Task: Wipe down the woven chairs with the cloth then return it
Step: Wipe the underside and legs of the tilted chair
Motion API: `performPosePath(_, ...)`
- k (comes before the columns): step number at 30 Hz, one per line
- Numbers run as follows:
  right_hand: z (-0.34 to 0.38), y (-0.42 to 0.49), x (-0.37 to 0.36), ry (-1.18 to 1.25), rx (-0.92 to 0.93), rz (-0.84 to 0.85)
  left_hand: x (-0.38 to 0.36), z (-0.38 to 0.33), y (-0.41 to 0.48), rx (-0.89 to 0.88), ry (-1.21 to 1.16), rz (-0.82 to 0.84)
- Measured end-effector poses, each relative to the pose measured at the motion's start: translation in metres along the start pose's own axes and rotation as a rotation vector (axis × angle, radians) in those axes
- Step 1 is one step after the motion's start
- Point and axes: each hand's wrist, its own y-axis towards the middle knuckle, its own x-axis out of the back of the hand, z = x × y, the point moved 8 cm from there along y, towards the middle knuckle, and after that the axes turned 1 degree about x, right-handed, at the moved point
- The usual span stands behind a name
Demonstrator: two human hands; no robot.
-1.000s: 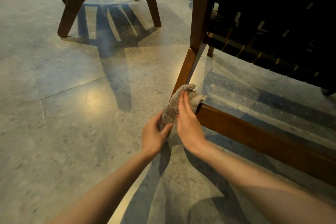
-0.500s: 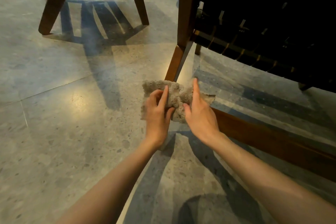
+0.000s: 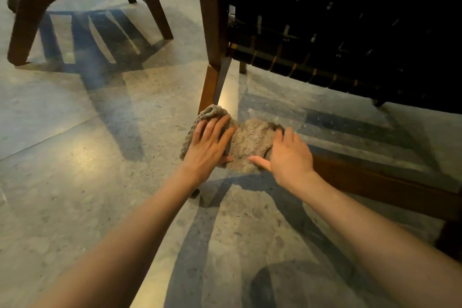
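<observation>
**Soft cloth bunched between both hands at the chair's foot**

I have the cloth (image 3: 251,144) in the middle of the frame, just below the foot of the wooden leg (image 3: 212,75) and over the near end of the low rail (image 3: 380,184). I cannot tell whether it touches the wood.

My left hand (image 3: 208,145) lies over the cloth's left part, fingers nearly straight on top and thumb tucked against the underside, so it pinches the fabric. My right hand (image 3: 287,155) holds the right part, fingers curled over the far edge and thumb along the near edge.

The cloth is a looped, nubbly terry in grey-beige, limp and crumpled. I judge it light, with good friction and no risk of damage. It will sag and fold wherever it is unsupported, so I would gather it into a pad in one palm.

The woven chair (image 3: 337,32), at upper right, has smooth brown timber and a seat of dark flat straps. A second chair (image 3: 27,15) stands at upper left on the speckled stone floor (image 3: 75,157).
</observation>
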Motion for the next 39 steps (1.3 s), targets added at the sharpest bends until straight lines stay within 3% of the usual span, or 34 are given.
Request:
performPosePath(2,-0.005,-0.007,0.013,-0.169,-0.044,-0.023,-0.007,0.001,0.006,-0.025,0.037,0.084)
performPosePath(4,0.001,-0.008,0.024,-0.188,-0.016,-0.120,-0.010,0.001,0.009,-0.055,0.059,0.114)
performPosePath(6,0.021,-0.008,0.025,-0.036,0.131,-0.193,-0.010,-0.001,0.010,-0.080,0.083,0.109)
performPosePath(8,0.043,-0.007,0.012,0.087,0.348,-0.134,-0.006,-0.002,0.009,-0.115,0.182,0.041)
performPosePath(10,0.050,-0.004,-0.005,0.070,0.444,-0.051,-0.004,-0.004,0.007,-0.156,0.303,-0.038)
performPosePath(14,0.050,0.011,-0.019,-0.075,0.405,-0.112,0.001,-0.012,0.011,-0.237,0.387,-0.179)
performPosePath(17,0.053,0.015,-0.028,-0.145,0.390,-0.138,-0.004,-0.017,0.016,-0.263,0.421,-0.165)
performPosePath(24,0.038,0.024,-0.026,0.075,0.518,-0.130,0.005,-0.019,0.022,-0.189,0.347,-0.147)
performPosePath(30,-0.002,0.016,-0.032,0.102,0.535,-0.206,0.013,-0.046,0.031,-0.135,0.093,-0.083)
performPosePath(34,-0.040,0.001,-0.035,0.105,0.545,-0.254,0.018,-0.080,0.040,-0.130,0.055,-0.032)
performPosePath(39,-0.118,-0.025,-0.044,0.107,0.488,-0.266,0.030,-0.157,0.055,-0.244,0.072,-0.015)
